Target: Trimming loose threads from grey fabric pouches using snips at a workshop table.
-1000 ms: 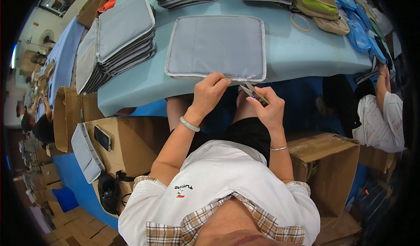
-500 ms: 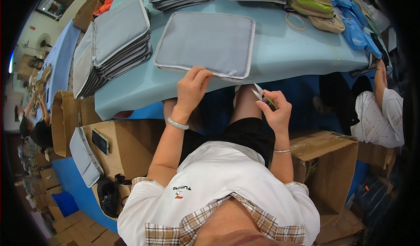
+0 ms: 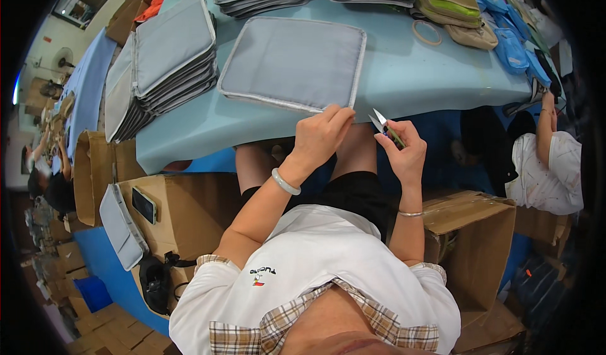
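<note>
A flat grey fabric sleeve (image 3: 293,61) with pale piped edges lies on the table in front of me. At its near right corner, the fingers of my left hand (image 3: 320,134) are pinched together on the edge. Whether a loose thread is also between those fingertips is too small to tell. Just right of that corner, my right hand (image 3: 405,152) is closed around a pair of thread snips (image 3: 380,120). The snips' two pointed blades are spread and point up and left, close to the sleeve's corner but apart from it.
Stacked grey sleeves (image 3: 173,55) stand left on the light blue table covering (image 3: 410,77), with more at the back. A tape roll (image 3: 427,32), tan bags (image 3: 451,8) and blue bags (image 3: 510,46) lie right. Cardboard boxes (image 3: 470,248) flank me. A phone (image 3: 144,205) rests left; a co-worker (image 3: 546,162) sits right.
My left hand has slid right along the sleeve's near edge to its corner. The sleeve has shifted slightly left. My right hand with the snips has moved slightly right.
</note>
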The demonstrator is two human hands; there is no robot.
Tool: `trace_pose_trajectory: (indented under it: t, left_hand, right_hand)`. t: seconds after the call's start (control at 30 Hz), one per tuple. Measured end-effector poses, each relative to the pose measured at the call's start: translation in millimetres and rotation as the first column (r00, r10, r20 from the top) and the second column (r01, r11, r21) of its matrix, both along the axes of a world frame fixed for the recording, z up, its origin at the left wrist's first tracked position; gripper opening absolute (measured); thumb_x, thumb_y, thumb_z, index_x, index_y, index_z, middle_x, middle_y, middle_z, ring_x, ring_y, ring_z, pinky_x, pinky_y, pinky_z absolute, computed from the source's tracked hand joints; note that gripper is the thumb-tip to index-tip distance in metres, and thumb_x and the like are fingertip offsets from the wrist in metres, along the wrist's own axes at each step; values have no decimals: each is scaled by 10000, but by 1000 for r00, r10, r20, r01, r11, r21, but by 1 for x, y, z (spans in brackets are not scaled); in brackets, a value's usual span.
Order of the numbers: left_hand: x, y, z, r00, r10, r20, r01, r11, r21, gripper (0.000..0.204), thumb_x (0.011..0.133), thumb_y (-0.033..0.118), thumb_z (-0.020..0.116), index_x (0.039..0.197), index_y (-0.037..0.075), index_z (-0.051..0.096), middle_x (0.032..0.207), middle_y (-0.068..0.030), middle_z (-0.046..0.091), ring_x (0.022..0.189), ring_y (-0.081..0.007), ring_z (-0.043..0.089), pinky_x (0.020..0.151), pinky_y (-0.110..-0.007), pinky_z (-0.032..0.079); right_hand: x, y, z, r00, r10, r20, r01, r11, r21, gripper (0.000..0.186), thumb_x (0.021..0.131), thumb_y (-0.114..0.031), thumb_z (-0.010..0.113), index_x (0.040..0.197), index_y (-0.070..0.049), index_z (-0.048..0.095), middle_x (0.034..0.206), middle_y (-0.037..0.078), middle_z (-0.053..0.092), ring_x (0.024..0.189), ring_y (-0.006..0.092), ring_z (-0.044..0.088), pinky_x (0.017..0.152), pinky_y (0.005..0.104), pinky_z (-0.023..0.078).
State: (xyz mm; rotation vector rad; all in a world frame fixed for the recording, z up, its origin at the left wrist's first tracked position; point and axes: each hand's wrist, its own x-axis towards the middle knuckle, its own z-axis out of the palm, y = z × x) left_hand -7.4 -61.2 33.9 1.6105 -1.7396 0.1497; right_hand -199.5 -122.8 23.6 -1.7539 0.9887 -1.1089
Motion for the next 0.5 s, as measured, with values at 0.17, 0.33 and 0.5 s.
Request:
trace_pose_trajectory:
  t: [0.17,0.33,0.5]
  left_hand:
    - [1,3,-3,976,26,-215,-37,998,-47,84,845,138,696,918,113,664,782,-37,618,577,-192,606,506,-294,469]
    - [5,7,-6,915,95,-392,-109,994,-15,52,847,115,703,885,90,679,788,-39,636,593,-178,622,511,-295,475]
    - [7,8,-5,934,115,-339,-129,991,-19,53,854,132,697,888,95,680,779,-34,630,586,-188,614,507,-298,471]
  right_hand:
    - [0,-12,16,992,47,-114,-49,999,-15,244,787,-53,774,966,41,637,797,38,677,734,45,582,659,204,479]
    - [12,-28,39,943,125,-309,-156,985,-76,261,732,-219,793,888,-44,679,726,84,693,646,234,671,593,288,495]
    - [22,-37,53,872,195,-448,-265,959,-98,243,718,-247,785,861,-72,697,734,91,694,665,275,668,603,340,498]
